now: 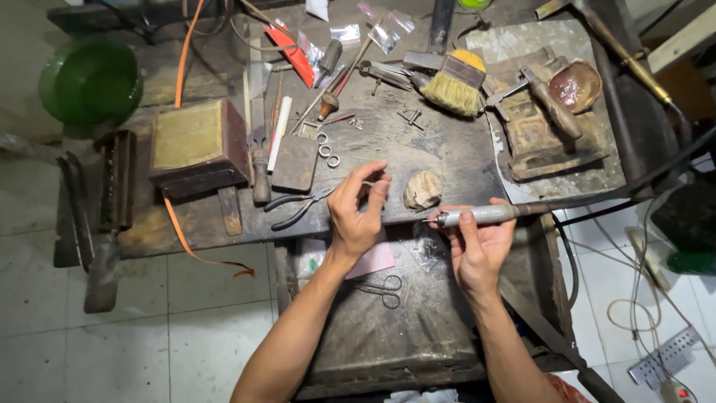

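Note:
My left hand [356,210] is raised over the dark workbench [447,149], thumb and fingers pinched on a small silver ring that barely shows at the fingertips. My right hand [477,242] grips a silver rotary handpiece [481,216] like a pen, its thin bit pointing left toward the left hand; a dark flexible shaft runs off to the right. A worn tan wooden bench peg [423,189] lies on the bench between the two hands, just beyond them.
Pliers [297,209], three small rings [327,149], a yellow-handled brush [456,83], a brown block [198,145], a hammer [548,101] and files lie on the bench. Scissors [384,289] rest on the lower tray. A green bowl [89,78] sits at the far left; cables trail at right.

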